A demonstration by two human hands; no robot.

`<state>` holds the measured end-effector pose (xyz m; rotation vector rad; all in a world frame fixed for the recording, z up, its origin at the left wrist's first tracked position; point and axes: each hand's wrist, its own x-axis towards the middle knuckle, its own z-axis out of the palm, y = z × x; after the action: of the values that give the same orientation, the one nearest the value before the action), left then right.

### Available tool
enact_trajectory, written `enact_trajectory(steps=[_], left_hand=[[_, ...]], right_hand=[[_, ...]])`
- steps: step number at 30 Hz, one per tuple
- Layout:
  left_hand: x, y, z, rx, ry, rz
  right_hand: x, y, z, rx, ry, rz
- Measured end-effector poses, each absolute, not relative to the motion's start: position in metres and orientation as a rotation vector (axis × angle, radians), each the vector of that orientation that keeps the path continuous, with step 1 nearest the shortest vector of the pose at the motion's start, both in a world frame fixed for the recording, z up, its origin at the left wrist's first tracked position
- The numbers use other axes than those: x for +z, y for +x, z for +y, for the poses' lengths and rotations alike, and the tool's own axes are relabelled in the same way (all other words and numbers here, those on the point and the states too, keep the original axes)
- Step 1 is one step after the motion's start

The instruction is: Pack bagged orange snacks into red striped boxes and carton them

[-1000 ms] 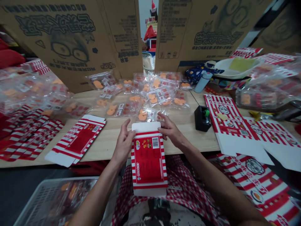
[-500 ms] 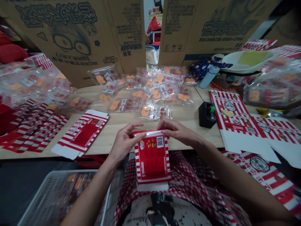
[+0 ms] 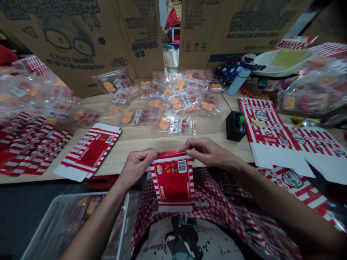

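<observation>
Red-and-white striped cardboard box (image 3: 173, 182) is held upright just off the table's (image 3: 211, 135) near edge, over a checked cloth (image 3: 217, 206) on the lap, w/ its printed red face and barcode turned to the camera. Its top edge is gripped from both sides. The left hand (image 3: 135, 167) is curled round the top-left corner, and the right hand (image 3: 208, 153) is set w/ fingertips pressed on the top-right corner. Neither hand is free.

Change vs. 1 s ago: the white top flap, which then stood up and open, has been folded down. At 0.5 s ago it was partway over. Now only a striped top edge is seen, so the top end is judged closed or v. nearly so. The box has also been tipped back a bit. A white flap is seen at the bottom end, so that end is judged not yet shut. Whether anything is inside can't be told.

Further in on the table, clear packets (image 3: 175, 124) of orange and red pieces are spread, the nearest just beyond the hands. A flat carton (image 3: 89, 151) is laid on the table's left part, near the edge. A black dispenser (image 3: 235, 125) is stood on the right part. Below the table's near edge, to the left, a white basket (image 3: 54, 224) is seen w/ more packets in it.
</observation>
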<state>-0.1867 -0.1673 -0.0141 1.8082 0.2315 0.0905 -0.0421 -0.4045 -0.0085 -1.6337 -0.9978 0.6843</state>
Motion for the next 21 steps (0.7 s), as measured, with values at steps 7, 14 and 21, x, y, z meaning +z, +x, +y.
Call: enact_trajectory(steps=[7, 14, 21], left_hand=[[-0.006, -0.181, -0.177, 0.070, 1.881, 0.176], [0.031, -0.145, -0.192, 0.758, 2.098, -0.004], [0.028, -0.101, -0.216, 0.788, 2.167, -0.121]], right_hand=[[-0.016, -0.066, -0.400, 0.410, -1.667, -0.992], [-0.023, 0.002, -0.451, 0.092, -1.858, -0.491], [-0.043, 0.046, -0.528, -0.310, -2.229, -0.036]])
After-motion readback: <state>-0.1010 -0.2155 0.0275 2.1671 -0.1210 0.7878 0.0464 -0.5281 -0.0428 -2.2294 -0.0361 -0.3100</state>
